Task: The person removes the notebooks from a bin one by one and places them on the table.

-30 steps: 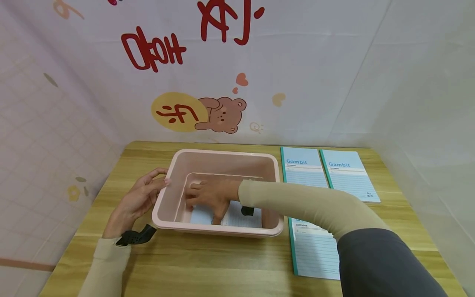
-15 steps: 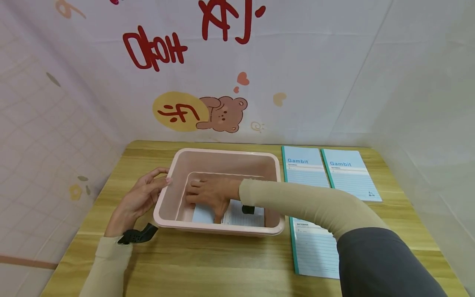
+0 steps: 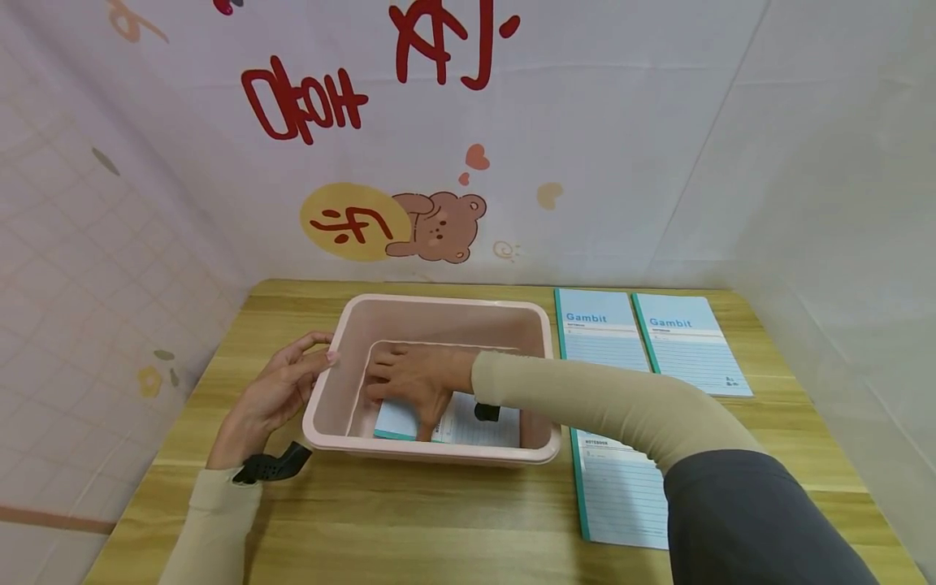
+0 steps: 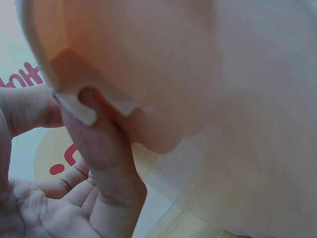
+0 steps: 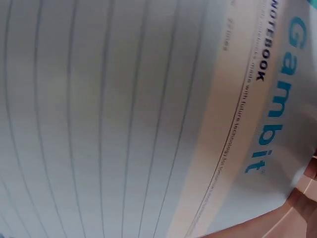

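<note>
A pink plastic storage bin [image 3: 541,325] stands on the table. My left hand [image 3: 276,390] holds its left rim with the thumb over the edge; in the left wrist view the thumb [image 4: 106,163] hooks at the lip. Inside the bin, my right hand [image 3: 417,378] lies spread over a pale blue notebook [image 3: 398,416], fingers toward the left end and thumb toward the near edge. The notebook's green spine shows along the near side. Close up in the right wrist view is its lined cover with "Gambit" lettering, and fingers [image 5: 308,191] show past its edge.
Two more notebooks lie at the back right, a left one [image 3: 600,329] and a right one [image 3: 687,345]. Another notebook [image 3: 621,496] lies at the front right, partly under the right sleeve [image 3: 585,386]. A printed cloth wall [image 3: 621,122] stands behind the wooden table [image 3: 409,520].
The notebook in the bin has shifted slightly away from the near wall, so its green spine now shows. My right hand has moved a little farther back; my left hand stays on the rim.
</note>
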Demonstrator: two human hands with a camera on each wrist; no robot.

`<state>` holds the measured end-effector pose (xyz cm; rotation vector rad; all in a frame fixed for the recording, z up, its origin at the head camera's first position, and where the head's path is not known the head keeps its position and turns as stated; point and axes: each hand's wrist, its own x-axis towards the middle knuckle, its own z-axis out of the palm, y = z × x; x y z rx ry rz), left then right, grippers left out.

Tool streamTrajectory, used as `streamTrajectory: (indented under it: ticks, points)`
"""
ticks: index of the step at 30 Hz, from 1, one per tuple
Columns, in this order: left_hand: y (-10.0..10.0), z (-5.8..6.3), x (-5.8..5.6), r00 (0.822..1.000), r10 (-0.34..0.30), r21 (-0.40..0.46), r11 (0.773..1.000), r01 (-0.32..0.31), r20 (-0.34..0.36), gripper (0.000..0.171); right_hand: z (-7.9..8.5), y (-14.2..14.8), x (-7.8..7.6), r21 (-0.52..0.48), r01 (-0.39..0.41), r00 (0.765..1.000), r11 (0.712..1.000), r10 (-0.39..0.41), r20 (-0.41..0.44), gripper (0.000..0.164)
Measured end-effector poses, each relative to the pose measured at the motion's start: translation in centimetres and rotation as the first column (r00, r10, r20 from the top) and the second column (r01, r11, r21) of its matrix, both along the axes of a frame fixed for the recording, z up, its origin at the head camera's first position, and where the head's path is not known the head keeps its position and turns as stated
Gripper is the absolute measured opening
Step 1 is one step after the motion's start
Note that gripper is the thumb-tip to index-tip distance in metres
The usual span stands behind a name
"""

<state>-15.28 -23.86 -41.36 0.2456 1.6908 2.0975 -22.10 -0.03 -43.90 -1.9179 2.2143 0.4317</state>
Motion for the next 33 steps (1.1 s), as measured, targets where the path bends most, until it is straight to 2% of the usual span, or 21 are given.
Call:
streamTrajectory:
  ticks: [4, 8, 13, 21, 25, 33]
  points:
    - [0.0, 0.0, 0.0, 1.0, -0.001, 0.001, 1.0, 0.001, -0.002, 0.019, -0.1, 0.0, 0.0, -0.004, 0.013, 1.0, 1.0, -0.013, 0.005, 0.112]
    - [0.0, -0.1, 0.0, 1.0, -0.004, 0.009, 1.0, 0.004, 0.001, 0.019, -0.1, 0.1, 0.0, -0.007, 0.009, 1.0, 1.0, -0.009, 0.014, 0.103]
    - [0.0, 0.0, 0.1, 1.0, -0.014, 0.012, 1.0, 0.014, -0.005, 0.019, 0.1, 0.3, 0.0, -0.063, -0.017, 1.0, 0.998, 0.018, 0.007, 0.089]
    - [-0.1, 0.0, 0.1, 0.999, -0.03, 0.041, 0.999, 0.031, -0.012, 0.019, 0.4, -0.1, -0.3, -0.126, -0.004, 1.0, 0.992, 0.004, 0.002, 0.093]
    - [-0.2, 0.0, 0.2, 0.999, -0.039, 0.04, 0.998, 0.04, -0.013, 0.019, 0.9, -0.2, -0.2, -0.144, 0.02, 1.0, 0.989, -0.017, 0.023, 0.092]
    - [-0.2, 0.0, 0.1, 0.999, -0.042, 0.041, 0.998, 0.043, -0.01, 0.019, 2.4, -0.2, -0.1, -0.218, 0.047, 0.999, 0.975, -0.045, 0.014, 0.087]
